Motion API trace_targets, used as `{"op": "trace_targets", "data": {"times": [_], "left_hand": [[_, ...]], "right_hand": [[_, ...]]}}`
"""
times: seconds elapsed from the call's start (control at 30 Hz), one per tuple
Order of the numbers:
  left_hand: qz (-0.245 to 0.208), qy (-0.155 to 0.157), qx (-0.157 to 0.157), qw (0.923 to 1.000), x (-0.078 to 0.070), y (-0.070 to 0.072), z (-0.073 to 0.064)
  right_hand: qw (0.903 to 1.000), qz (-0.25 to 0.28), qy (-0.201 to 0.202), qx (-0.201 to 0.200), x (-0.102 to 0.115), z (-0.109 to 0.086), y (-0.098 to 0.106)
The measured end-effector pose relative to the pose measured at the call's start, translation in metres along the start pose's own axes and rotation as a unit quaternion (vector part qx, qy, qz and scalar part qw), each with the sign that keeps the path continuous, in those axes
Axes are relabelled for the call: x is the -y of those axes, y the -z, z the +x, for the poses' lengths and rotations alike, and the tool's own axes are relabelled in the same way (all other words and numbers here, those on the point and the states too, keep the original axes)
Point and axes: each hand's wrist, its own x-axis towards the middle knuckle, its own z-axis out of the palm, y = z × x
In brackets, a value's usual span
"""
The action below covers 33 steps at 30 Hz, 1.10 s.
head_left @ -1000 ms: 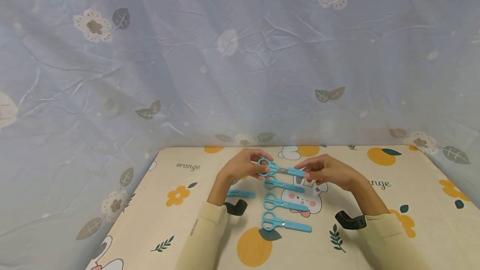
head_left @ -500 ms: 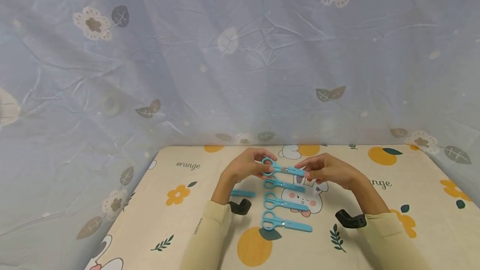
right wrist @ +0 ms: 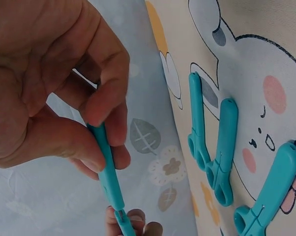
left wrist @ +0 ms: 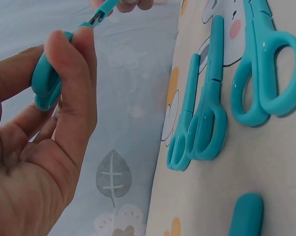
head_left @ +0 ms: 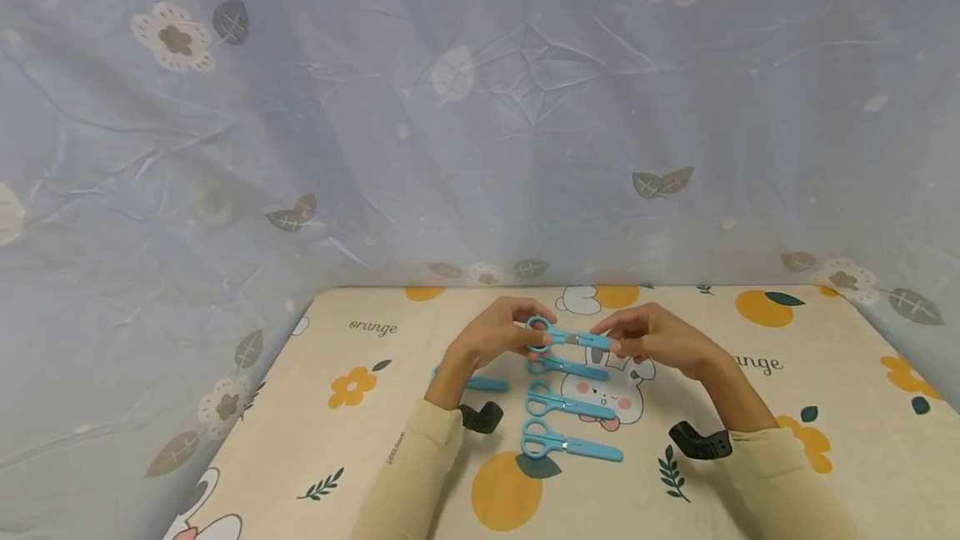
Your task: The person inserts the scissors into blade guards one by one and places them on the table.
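Observation:
My left hand pinches the looped blue handle of a pair of scissors, raised over the table. A blue blade cover sits over the blade end, pinched between thumb and fingers of my right hand. A short grey stretch of blade shows between handle and cover. Below, three covered blue scissors lie in a column: the top scissors, the middle scissors and the bottom scissors. Partly hidden by my left forearm is another pair of scissors.
The table wears a cream cloth printed with oranges, flowers and a rabbit. Behind it hangs a grey-blue patterned curtain. A black wrist mount juts from the left wrist, another black mount from the right.
My left hand has moved slightly right with the handle, and the bare stretch of blade has become shorter. The right hand has stayed almost in place. The scissors on the table lie as before.

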Motion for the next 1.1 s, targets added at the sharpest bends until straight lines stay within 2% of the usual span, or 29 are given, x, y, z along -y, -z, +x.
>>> {"op": "trace_targets", "data": {"times": [0.2, 0.47, 0.77, 1.1], "left_hand": [[0.006, -0.001, -0.007, 1.0, -0.002, -0.002, 0.001], [0.029, -0.004, -0.002, 0.9996, -0.002, -0.003, 0.002], [0.024, -0.005, 0.004, 0.9997, -0.002, -0.003, 0.002], [0.003, 0.009, -0.004, 0.9999, 0.0, -0.005, 0.002]], "right_hand": [[0.9997, -0.012, 0.005, -0.019, -0.002, 0.003, -0.003], [0.9999, -0.012, -0.001, -0.008, -0.003, 0.004, -0.005], [0.9999, -0.006, 0.001, -0.01, 0.0, 0.004, -0.008], [0.9997, -0.013, 0.001, -0.021, 0.0, 0.005, -0.011]]}}
